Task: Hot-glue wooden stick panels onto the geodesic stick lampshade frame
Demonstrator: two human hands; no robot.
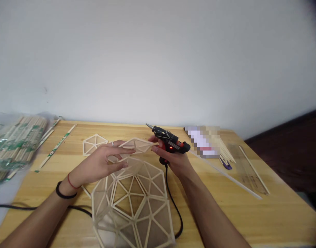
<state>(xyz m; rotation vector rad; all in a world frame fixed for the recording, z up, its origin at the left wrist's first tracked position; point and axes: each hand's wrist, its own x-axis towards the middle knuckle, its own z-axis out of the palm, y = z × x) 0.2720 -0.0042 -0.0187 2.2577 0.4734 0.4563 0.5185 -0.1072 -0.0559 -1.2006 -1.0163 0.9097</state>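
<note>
A pale dome of glued wooden sticks (133, 203) stands on the wooden table (251, 213) in front of me. My left hand (103, 163) lies on its upper edge, fingers stretched over a small stick panel (139, 144) held against the dome. My right hand (170, 156) grips a black and red glue gun (170, 141), its red light on and its nozzle pointing left and away. The right fingertips also touch the panel's right end. The gun's black cord (173, 203) runs down past the dome.
A separate stick hexagon (94, 143) lies behind my left hand. Packs of wrapped chopsticks (13, 148) sit at the far left, with loose wrapped ones (56, 146) beside them. Loose sticks (225, 151), a purple tool (226, 165) and a clear ruler (247, 168) lie at the right.
</note>
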